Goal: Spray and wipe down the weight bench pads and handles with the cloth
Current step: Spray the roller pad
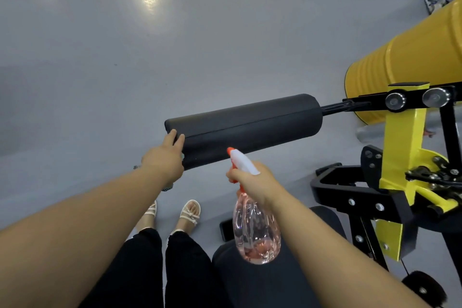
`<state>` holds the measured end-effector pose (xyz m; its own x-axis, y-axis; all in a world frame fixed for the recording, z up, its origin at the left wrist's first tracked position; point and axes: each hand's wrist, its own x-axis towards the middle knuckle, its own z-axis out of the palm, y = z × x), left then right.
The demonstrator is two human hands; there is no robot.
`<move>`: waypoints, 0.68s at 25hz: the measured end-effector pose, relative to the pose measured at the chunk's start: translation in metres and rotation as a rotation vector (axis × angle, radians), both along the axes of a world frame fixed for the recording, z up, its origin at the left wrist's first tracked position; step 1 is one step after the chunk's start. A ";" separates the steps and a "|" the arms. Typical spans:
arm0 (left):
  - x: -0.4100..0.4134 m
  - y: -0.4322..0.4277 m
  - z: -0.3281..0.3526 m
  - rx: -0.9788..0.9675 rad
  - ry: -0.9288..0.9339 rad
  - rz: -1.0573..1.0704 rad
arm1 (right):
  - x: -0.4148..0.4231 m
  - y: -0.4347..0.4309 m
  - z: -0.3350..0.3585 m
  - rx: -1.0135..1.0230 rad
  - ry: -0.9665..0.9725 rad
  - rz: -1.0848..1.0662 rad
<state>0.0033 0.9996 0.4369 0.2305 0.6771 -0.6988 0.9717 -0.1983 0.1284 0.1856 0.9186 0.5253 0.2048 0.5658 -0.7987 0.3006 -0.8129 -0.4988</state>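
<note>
The left hand (163,159) presses the soft, limp cloth (167,186) onto the roller pad (250,122) at its left end, fingers nearly straight, while the right hand (252,180) grips the light, probably slick spray bottle (255,232) by its neck.

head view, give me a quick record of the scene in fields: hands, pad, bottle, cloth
left hand: on the free end of the roller pad, cloth under the palm
right hand: grips the spray bottle by its neck, nozzle aimed at the pad
roller pad: black, horizontal, on a bar from the yellow frame
spray bottle: clear pink, some liquid at the bottom
cloth: teal, mostly hidden beneath the left hand
</note>
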 end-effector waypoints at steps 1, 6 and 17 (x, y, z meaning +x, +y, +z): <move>0.001 -0.007 0.000 0.012 0.004 -0.017 | 0.004 0.002 0.001 0.014 -0.023 -0.005; 0.011 -0.027 0.007 0.034 -0.047 0.026 | 0.041 0.004 0.006 0.048 -0.125 -0.202; 0.016 0.012 0.003 -0.036 -0.004 -0.032 | 0.095 -0.005 0.020 0.127 -0.193 -0.584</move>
<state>0.0198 1.0113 0.4404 0.2545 0.6437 -0.7218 0.9644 -0.2245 0.1398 0.2808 0.9133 0.5456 0.6423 0.4053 -0.6505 -0.0808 -0.8082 -0.5834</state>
